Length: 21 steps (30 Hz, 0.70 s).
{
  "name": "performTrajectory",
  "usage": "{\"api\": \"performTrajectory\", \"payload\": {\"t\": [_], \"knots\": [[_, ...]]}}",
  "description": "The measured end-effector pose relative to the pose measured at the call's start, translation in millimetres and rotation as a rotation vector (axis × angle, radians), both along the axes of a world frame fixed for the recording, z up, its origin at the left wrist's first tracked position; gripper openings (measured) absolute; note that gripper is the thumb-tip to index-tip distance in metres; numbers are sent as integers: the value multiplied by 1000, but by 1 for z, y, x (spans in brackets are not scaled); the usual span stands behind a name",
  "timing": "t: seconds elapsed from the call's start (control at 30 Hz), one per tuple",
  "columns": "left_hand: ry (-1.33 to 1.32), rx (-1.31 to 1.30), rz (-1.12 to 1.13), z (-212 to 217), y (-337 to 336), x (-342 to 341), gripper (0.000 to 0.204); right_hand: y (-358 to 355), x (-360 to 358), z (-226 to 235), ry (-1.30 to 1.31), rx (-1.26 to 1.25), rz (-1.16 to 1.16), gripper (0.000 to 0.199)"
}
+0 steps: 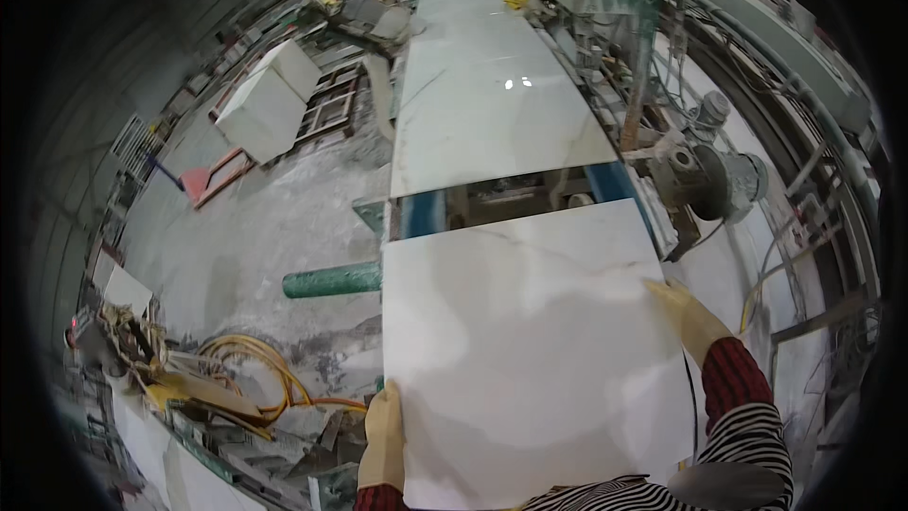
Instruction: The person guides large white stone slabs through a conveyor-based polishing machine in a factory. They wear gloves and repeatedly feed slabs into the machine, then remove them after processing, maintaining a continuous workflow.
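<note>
A large white polished slab [539, 360], perhaps stone or tile, lies in front of me on the near end of a conveyor. Faint veins cross its surface. My left hand [383, 440], in a cream glove, holds its left edge near the lower corner. Along the right edge, farther up, my gloved right hand [683, 314] grips the slab, with fingertips showing on top and the underside hidden. Beyond a gap lies another glossy slab [492, 123], apart from the near one. Blue belts [423, 215] of the conveyor show in that gap.
A green roller or post [333, 280] juts left from the conveyor. Yellow hose [274, 369] coils among rubble at lower left. To the right stand a motor [733, 180] and a green upright [645, 38]. White blocks [265, 109] stand on the dusty floor at left.
</note>
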<state>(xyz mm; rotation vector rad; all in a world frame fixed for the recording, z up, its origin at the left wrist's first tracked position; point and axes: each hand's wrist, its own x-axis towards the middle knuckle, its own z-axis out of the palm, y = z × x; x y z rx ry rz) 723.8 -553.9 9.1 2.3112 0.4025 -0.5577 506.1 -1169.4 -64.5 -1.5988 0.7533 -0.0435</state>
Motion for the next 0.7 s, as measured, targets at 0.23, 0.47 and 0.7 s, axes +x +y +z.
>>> {"api": "performTrajectory", "payload": {"t": [0.23, 0.47, 0.7], "knots": [[36, 127, -115, 14, -12, 32, 83, 144, -90, 92, 181, 100, -170, 55], [7, 200, -260, -20, -14, 87, 82, 189, -183, 84, 223, 92, -266, 59], [-11, 109, -239, -11, -39, 110, 80, 132, -206, -10, 234, 71, -311, 59]]}}
